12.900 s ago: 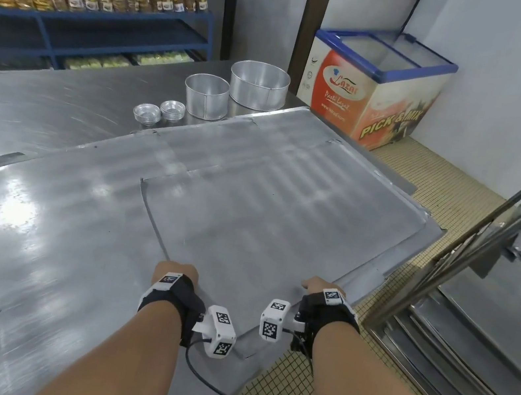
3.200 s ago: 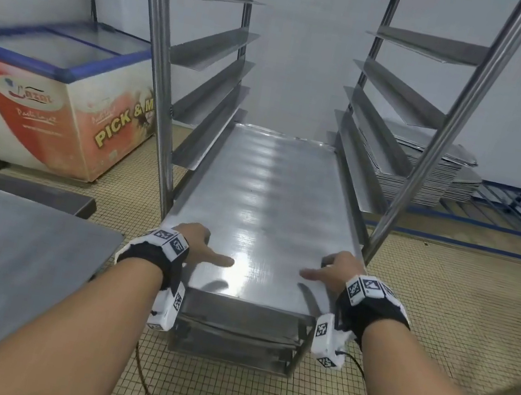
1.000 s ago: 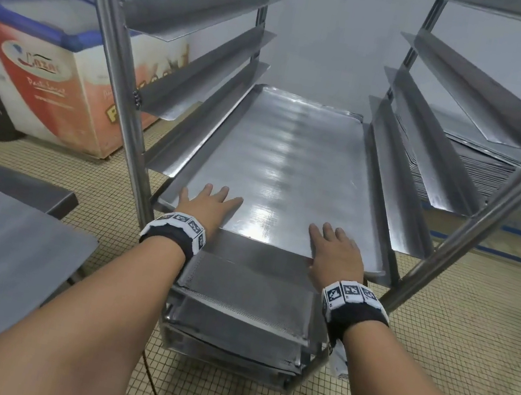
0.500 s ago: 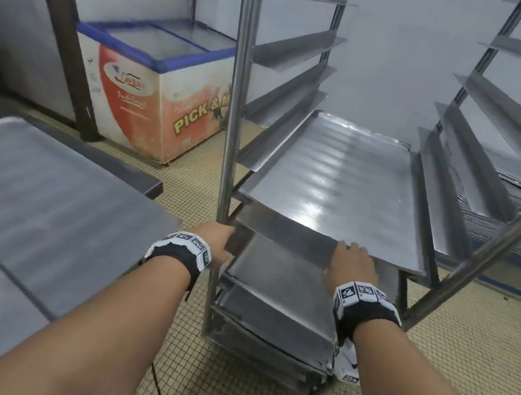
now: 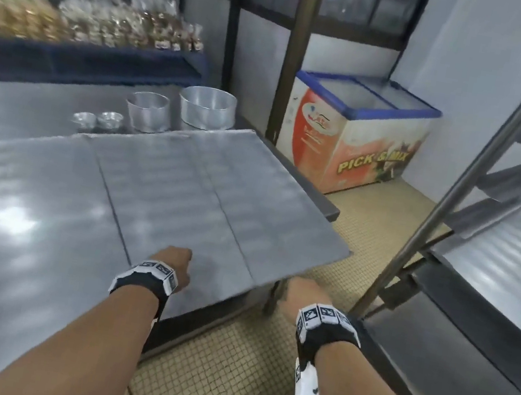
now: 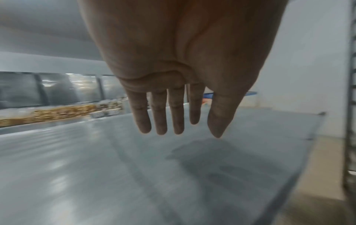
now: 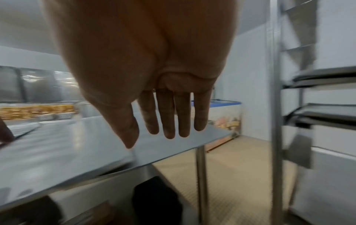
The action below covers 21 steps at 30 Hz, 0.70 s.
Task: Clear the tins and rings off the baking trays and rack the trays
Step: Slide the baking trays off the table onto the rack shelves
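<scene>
Bare baking trays (image 5: pixel 163 190) lie side by side on the steel table (image 5: pixel 326 209). My left hand (image 5: pixel 172 263) hovers just over the near edge of a tray (image 6: pixel 192 175), its fingers (image 6: pixel 177 118) straight and holding nothing. My right hand (image 5: pixel 299 294) hangs off the table's near right corner, its fingers (image 7: pixel 169 121) straight and empty. Two tall round tins (image 5: pixel 207 108) (image 5: pixel 147 110) and two small cups (image 5: pixel 97 120) stand on the table beyond the trays. The tray rack (image 5: pixel 459 204) stands at right with trays (image 5: pixel 519 263) on its runners.
A chest freezer (image 5: pixel 355 144) with a blue-framed lid stands past the table's far right corner. Blue shelving (image 5: pixel 81 58) with bagged baked goods runs along the back left. Tiled floor (image 5: pixel 360 236) lies between the table and the rack.
The view has swung left from the rack to the table. Both hands have come off the racked tray and now hang empty at the table's near edge.
</scene>
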{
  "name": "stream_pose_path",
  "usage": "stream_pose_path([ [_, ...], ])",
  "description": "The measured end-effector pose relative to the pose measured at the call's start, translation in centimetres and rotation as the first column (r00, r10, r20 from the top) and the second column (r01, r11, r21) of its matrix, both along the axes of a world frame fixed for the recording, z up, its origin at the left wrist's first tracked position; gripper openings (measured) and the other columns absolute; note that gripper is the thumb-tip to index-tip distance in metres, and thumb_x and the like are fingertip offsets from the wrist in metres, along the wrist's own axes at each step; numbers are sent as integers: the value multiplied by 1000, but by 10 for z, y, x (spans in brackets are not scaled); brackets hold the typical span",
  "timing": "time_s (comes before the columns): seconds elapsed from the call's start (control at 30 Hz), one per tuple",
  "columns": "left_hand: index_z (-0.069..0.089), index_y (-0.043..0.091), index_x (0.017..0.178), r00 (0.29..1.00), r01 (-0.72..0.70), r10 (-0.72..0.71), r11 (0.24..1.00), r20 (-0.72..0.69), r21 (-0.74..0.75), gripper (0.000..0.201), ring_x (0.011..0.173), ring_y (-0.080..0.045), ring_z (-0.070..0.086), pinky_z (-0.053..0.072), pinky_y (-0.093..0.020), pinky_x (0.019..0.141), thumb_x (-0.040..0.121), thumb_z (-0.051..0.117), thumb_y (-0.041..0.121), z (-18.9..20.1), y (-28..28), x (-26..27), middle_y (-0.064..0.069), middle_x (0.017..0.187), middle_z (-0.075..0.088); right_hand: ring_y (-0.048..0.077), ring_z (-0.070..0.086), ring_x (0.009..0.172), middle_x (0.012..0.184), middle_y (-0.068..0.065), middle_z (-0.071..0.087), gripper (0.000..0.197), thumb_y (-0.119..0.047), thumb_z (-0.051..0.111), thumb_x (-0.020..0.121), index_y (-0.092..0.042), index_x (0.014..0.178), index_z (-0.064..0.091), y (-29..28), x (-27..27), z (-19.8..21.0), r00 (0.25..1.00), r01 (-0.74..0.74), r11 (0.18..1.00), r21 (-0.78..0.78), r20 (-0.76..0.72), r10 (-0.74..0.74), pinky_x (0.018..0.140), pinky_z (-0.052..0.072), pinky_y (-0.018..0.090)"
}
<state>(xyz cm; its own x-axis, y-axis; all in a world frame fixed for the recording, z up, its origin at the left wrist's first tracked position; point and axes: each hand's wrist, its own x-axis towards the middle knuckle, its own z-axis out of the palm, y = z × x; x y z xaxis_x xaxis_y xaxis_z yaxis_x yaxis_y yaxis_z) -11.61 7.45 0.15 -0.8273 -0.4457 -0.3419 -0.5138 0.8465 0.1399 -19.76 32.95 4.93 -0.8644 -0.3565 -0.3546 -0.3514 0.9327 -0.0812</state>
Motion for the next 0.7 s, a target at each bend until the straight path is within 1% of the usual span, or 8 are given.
stream_pose_path([
  [0.13,46,19,138,964,-260,261,965,39,-32,52,118,-31,56,51,-43,97,90,61,33,-13,-75,96,-9,129,56,31,63,113,127,8,63,36,-29,59,87,-18,121,63,-97,35,-16,973,-218,974,-67,64,222,92,52,35],
  [0.23,46,20,137,886,-455,456,890,88,-32,49,119,-32,54,50,-44,98,93,56,39,-26,-106,164,-9,128,54,32,65,110,126,9,64,36,-27,58,86,-16,119,65,-157,68,-23,928,-351,931,-101,94,361,89,53,33],
  [0.3,50,19,133,834,-535,534,844,139,-34,54,118,-33,56,49,-45,99,89,60,47,-39,-118,204,-8,127,54,32,64,112,128,11,63,38,-25,58,88,-12,124,64,-189,89,-30,904,-394,910,-127,128,408,91,52,33],
  [0.37,48,21,134,813,-569,561,822,158,6,64,120,-34,53,47,-47,102,81,66,52,-39,-114,238,-6,128,49,31,63,114,129,11,62,38,-25,58,89,-10,124,64,-213,107,-38,899,-384,909,-161,159,407,91,50,30],
  [0.5,28,34,147,737,-668,663,744,128,-13,81,135,-34,37,33,-45,113,80,61,64,-44,-102,280,-5,149,30,30,63,114,124,12,65,31,-23,58,93,-7,119,64,-243,125,-53,925,-275,938,-210,208,318,86,51,28],
  [0.6,30,44,137,676,-733,727,680,120,14,87,129,-34,39,38,-53,105,62,57,79,-63,-102,290,-3,141,31,33,65,108,115,15,67,30,-20,67,85,-4,111,64,-254,129,-60,938,-128,956,-262,281,203,79,51,29],
  [0.63,28,45,137,671,-738,729,675,137,22,88,128,-34,38,39,-54,104,61,57,79,-73,-104,291,-3,140,31,33,66,105,110,15,68,31,-20,70,81,-4,107,63,-256,129,-63,938,-84,959,-271,304,168,75,49,29],
  [0.7,27,41,141,666,-738,726,674,169,14,87,128,-37,38,41,-53,103,67,59,73,-59,-95,290,-4,142,31,32,67,97,103,14,69,38,-22,75,75,-1,105,64,-257,127,-69,929,-26,956,-293,347,131,66,44,25],
])
